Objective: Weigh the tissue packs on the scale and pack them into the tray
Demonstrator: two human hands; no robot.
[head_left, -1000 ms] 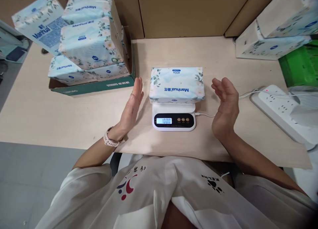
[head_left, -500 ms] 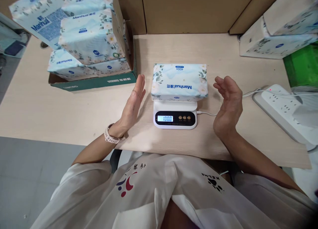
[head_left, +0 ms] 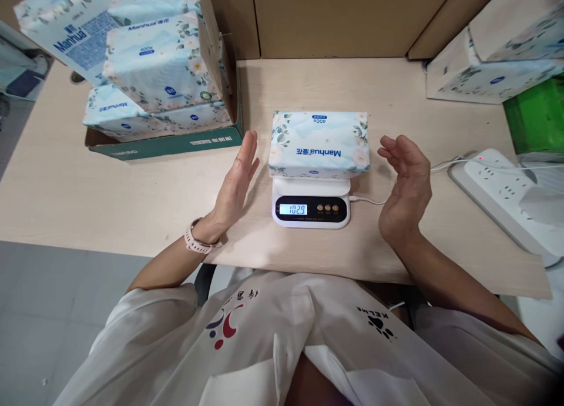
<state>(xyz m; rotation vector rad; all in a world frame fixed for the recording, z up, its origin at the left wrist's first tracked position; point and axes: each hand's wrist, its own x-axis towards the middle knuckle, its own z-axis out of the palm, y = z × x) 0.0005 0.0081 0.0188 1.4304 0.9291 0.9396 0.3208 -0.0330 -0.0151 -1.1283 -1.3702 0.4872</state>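
A pale blue, flower-printed pack of tissues (head_left: 319, 144) lies on the white digital scale (head_left: 312, 212), covering most of its plate. The lit display reads about 102.9. To the left of the pack, my left hand (head_left: 235, 180) is held on edge with its fingers stretched out, apart from the pack. My right hand (head_left: 404, 185) is on the other side, fingers slightly curved and palm turned inward. It holds nothing and does not touch the pack either.
A green-sided cardboard tray (head_left: 176, 146) at the left holds several stacked tissue packs (head_left: 165, 65). More tissue packs (head_left: 489, 77) sit at the back right by a green container (head_left: 537, 118). A white power strip (head_left: 506, 194) lies at the right, and a cable (head_left: 368, 200) runs from the scale.
The scale's reading has gone from 100.0 to about 102.9. Both hands and the pack have stayed in place.
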